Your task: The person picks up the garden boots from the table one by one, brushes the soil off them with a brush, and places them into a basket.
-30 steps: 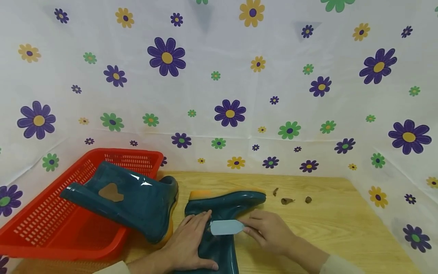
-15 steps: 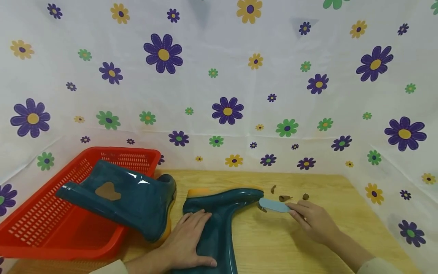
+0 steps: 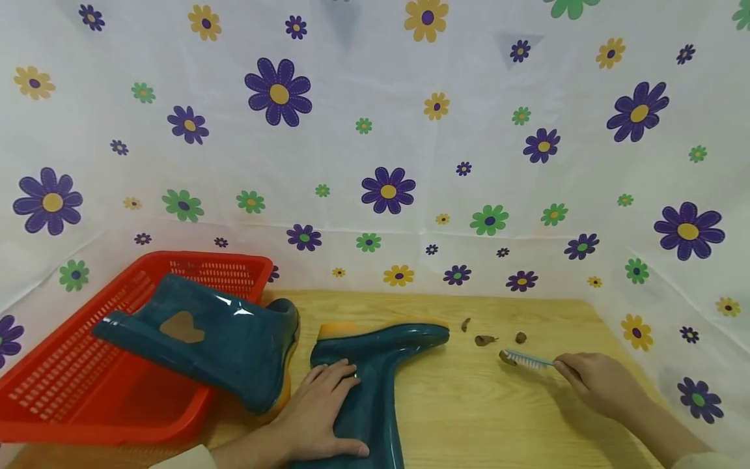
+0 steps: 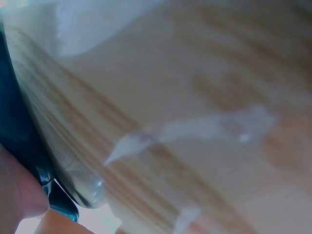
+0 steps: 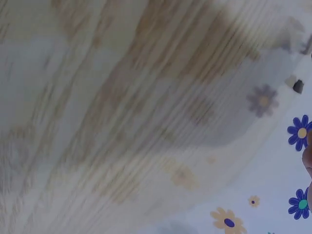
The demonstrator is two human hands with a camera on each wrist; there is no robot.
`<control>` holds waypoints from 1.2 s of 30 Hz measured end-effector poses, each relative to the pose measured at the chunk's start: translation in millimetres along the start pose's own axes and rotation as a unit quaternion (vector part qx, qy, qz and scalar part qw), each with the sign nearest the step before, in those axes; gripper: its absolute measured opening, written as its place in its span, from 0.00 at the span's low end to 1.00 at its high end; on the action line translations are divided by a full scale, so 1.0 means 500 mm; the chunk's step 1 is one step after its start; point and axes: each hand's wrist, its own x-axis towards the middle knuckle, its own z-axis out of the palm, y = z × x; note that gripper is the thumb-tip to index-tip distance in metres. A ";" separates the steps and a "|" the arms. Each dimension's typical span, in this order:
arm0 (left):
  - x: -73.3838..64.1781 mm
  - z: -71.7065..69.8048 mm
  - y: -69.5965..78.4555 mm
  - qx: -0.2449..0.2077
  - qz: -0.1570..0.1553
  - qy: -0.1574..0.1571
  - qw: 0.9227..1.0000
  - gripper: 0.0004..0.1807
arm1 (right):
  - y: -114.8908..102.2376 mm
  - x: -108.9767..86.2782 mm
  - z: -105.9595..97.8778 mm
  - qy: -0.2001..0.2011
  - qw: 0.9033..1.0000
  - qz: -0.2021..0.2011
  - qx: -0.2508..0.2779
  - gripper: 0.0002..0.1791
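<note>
A dark teal rubber boot (image 3: pixel 375 384) with a yellow sole lies on its side in the head view. My left hand (image 3: pixel 313 410) rests flat on its shaft, fingers extended. Held in my right hand (image 3: pixel 603 384) is a light blue brush (image 3: pixel 530 359), its white bristles turned down toward the table. A brown scrap (image 3: pixel 506 357) is right at the brush's far end. In the left wrist view the boot (image 4: pixel 17 112) shows along the left side beside a thumb. The brush is outside the right wrist view, where only fingertips (image 5: pixel 308 161) show at the edge.
Several brown scraps lie beyond the brush, among them a curled one (image 3: pixel 484 340) and a round one (image 3: pixel 521 337). At left, a second teal boot (image 3: pixel 234 339) with a brown patch (image 3: pixel 183 327) leans across a red basket (image 3: pixel 193 426). Flowered sheeting (image 3: pixel 469 130) walls the wooden table.
My right hand has moved the brush off the boot shaft and rightward across the table, turning it on edge. A brown scrap has travelled with it. My left hand has stayed on the boot.
</note>
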 end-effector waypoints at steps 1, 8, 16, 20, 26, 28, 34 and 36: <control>-0.001 -0.001 0.000 -0.001 -0.001 -0.001 1.000 0.62 | 0.004 -0.001 0.001 0.000 1.000 -0.005 -0.005 0.04; 0.000 -0.004 0.001 -0.003 0.003 0.000 1.000 0.61 | 0.036 -0.010 0.013 0.100 0.988 -0.072 -0.091 0.27; -0.002 -0.004 0.003 -0.008 0.001 -0.006 1.000 0.60 | 0.048 -0.029 0.022 0.160 0.978 -0.061 -0.122 0.47; -0.002 -0.003 0.002 -0.004 -0.001 -0.009 1.000 0.60 | 0.035 -0.031 0.041 0.207 0.972 -0.046 -0.104 0.42; -0.003 -0.007 0.000 0.009 0.002 -0.015 1.000 0.60 | 0.012 -0.014 0.063 0.241 0.960 -0.083 -0.113 0.35; -0.001 -0.009 0.000 0.016 0.008 -0.014 1.000 0.59 | 0.008 -0.011 0.065 0.250 0.958 -0.079 -0.113 0.35; 0.000 -0.028 0.008 0.019 0.018 -0.038 0.999 0.54 | 0.012 -0.012 0.060 0.261 0.961 -0.012 -0.094 0.38; -0.008 -0.042 0.015 0.008 0.018 -0.060 0.998 0.52 | 0.013 -0.012 0.060 0.258 0.962 -0.005 -0.092 0.39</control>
